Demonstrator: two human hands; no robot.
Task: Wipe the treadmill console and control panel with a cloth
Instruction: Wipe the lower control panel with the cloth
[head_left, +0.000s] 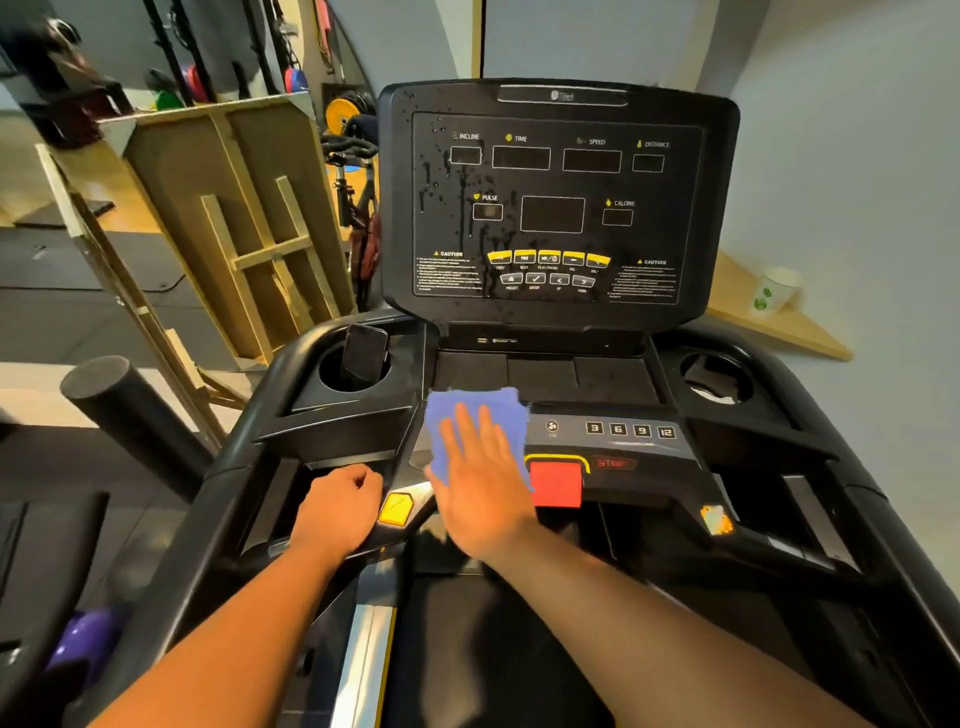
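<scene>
Gym room, wet console (558, 208) at top centre. Right hand (480, 480), fingers flat, presses the blue cloth (475, 428) on the control panel (608, 441), mid-frame; left hand (340, 506) curls around the handrail (260, 519).

A gym: treadmill (558, 208), weight plates (340, 113) (exercise bike (353, 176) behind).

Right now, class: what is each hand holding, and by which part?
Neither holds anything. The right hand presses flat on the blue cloth's near half; the left hand curls on the console's edge.
</scene>
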